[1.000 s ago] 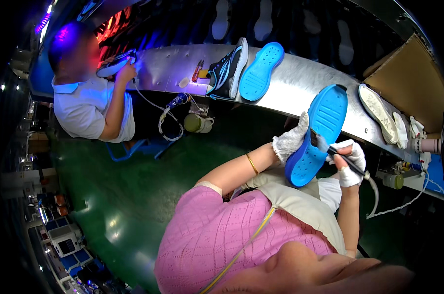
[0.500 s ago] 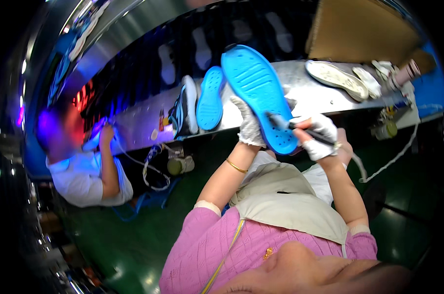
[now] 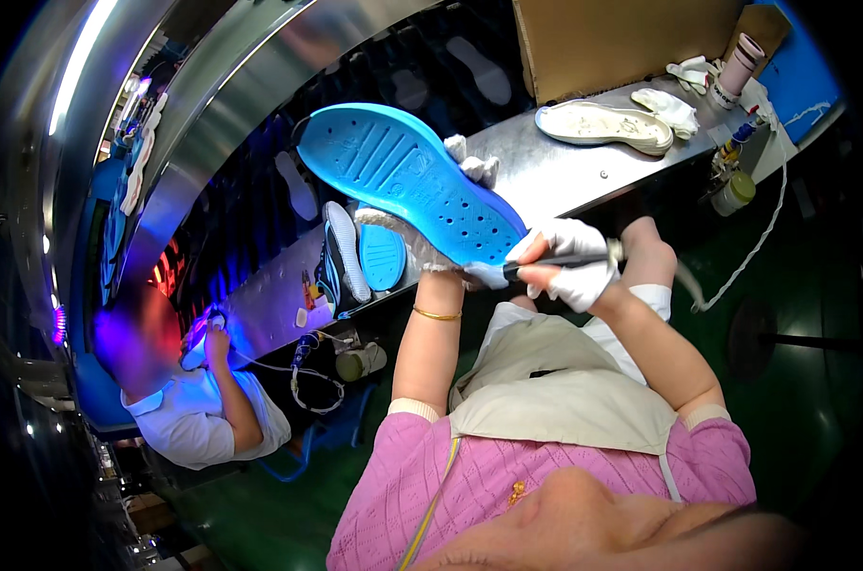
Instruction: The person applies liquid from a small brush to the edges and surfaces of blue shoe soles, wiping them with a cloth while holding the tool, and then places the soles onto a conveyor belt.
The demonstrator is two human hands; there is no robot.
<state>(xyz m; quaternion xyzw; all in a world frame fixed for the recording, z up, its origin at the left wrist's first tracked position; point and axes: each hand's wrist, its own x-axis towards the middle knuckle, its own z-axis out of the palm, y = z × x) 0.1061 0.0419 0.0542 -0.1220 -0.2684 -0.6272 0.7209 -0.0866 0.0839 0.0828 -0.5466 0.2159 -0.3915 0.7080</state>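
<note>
My left hand (image 3: 414,246), in a white glove, is closed around a large blue shoe sole (image 3: 393,157) from beneath. Its fingertips curl over the far edge. The sole's grooved, holed face is up and its toe points to the far left. In my right hand (image 3: 579,265), gloved with bare fingertips, is a brush (image 3: 557,261) with a black handle. The brush's pale bristles (image 3: 488,275) lie at the sole's near edge by the heel. Partly hidden behind the left hand, another blue sole (image 3: 383,259) rests beside a dark shoe with a white sole (image 3: 347,251).
On the metal bench (image 3: 536,176) lie a cream-coloured sole (image 3: 603,128) and a white glove (image 3: 667,111). A cardboard sheet (image 3: 622,43) stands behind them. A conveyor with several insole-shaped pieces (image 3: 479,71) runs along the back. At left another person (image 3: 203,409) handles something pale.
The blue sole has turned so its toe swings left, and the brush has shifted from its holed face to the near edge by the heel. The head view has also turned.
</note>
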